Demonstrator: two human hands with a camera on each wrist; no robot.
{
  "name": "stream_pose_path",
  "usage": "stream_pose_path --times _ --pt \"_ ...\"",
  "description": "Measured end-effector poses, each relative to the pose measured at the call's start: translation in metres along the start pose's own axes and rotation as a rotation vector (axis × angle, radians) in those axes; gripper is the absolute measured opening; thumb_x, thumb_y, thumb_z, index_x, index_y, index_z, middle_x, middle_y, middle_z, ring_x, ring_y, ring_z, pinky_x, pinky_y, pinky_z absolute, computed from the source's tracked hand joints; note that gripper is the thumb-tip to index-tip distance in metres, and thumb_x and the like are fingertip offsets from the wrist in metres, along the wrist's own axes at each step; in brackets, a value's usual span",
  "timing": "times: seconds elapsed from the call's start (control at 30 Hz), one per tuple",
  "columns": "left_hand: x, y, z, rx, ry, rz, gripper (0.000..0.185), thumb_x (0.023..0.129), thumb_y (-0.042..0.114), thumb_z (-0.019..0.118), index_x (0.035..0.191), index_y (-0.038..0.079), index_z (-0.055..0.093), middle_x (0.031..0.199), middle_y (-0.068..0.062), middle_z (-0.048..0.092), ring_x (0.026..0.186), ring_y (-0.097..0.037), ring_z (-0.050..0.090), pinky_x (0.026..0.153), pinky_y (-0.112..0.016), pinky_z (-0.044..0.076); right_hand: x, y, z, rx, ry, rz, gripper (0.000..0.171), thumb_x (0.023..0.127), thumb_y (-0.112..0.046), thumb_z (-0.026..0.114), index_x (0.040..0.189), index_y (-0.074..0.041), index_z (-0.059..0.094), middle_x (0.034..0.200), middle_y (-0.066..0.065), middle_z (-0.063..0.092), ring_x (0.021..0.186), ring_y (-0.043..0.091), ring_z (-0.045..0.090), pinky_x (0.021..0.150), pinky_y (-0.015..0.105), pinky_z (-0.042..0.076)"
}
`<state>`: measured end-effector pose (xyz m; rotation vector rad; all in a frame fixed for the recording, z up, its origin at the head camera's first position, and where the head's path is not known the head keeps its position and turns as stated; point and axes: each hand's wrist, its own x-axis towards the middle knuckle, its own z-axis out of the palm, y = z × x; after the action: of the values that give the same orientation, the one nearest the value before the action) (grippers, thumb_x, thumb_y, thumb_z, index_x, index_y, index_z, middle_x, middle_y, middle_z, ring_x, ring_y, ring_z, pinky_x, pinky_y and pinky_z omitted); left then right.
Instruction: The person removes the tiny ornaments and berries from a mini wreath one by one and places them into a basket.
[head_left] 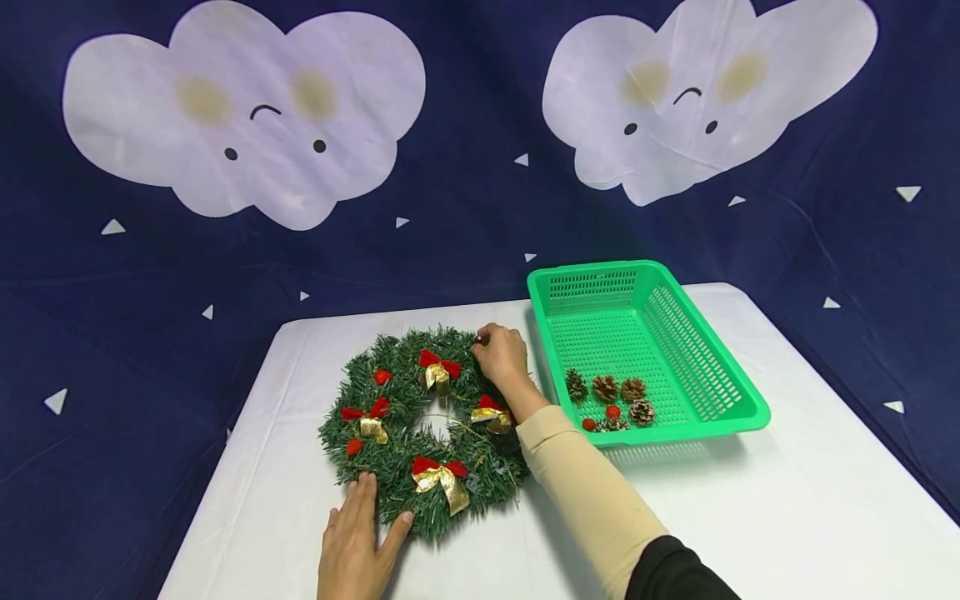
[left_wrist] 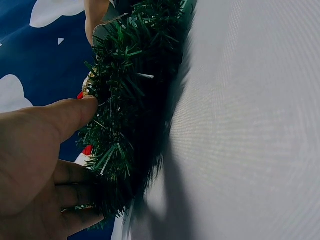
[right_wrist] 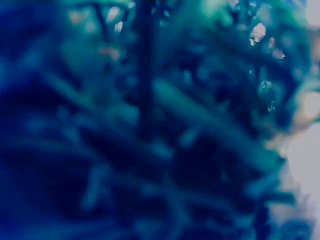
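Wreath (head_left: pixel 420 429) lying flat on table (head_left: pixel 750 517), left of basket (head_left: pixel 652 333). Left hand (head_left: pixel 356 542) pressing near rim, fingers spread flat. Right hand (head_left: pixel 501 354) pinching small item at far rim, likely working a decoration there. Next move seemingly needing a steady wreath and fine fingertip work. Pinched item too small to identify; right wrist view blurred. Cones (head_left: pixel 607 387) sitting in basket.

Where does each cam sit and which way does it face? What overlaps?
Head: worn high, facing forward and down at the wreath, green basket and white table; both hands and the right sleeve show.
Left wrist: low at the table, facing along the wreath's edge; left hand fills the corner.
Right wrist: pressed against green needles, blurred; no hand plainly shows.
Shared: head and left wrist both show the wreath, table and left hand.
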<state>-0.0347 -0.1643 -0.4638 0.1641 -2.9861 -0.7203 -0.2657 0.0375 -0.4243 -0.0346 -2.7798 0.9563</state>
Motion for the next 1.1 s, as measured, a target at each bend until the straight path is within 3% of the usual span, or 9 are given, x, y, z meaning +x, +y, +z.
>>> stream_pose_path --times 0.53,1.1 --pt "0.0004 -0.0006 0.0001 -0.001 -0.003 -0.003 0.08 0.089 0.052 0.056 0.144 -0.001 0.035 0.149 -0.023 0.035 0.139 -0.041 0.031 0.109 -0.062 0.025 -0.0004 0.0027 0.0042 -0.035 -0.044 0.026 0.019 0.085 -0.02 0.067 0.103 -0.016 0.073 0.094 0.002 0.074 0.097 0.029 0.061 0.089 0.041 0.048" --pt "0.0028 -0.0008 0.0002 -0.001 -0.046 -0.034 0.082 0.089 0.054 0.054 0.146 -0.001 0.032 0.151 -0.023 0.032 0.14 -0.041 0.029 0.111 -0.062 0.023 -0.0003 0.0036 0.0059 -0.011 -0.008 0.003 0.017 0.088 -0.014 0.06 0.097 -0.015 0.074 0.095 0.006 0.073 0.095 0.03 0.06 0.087 0.041 0.049"
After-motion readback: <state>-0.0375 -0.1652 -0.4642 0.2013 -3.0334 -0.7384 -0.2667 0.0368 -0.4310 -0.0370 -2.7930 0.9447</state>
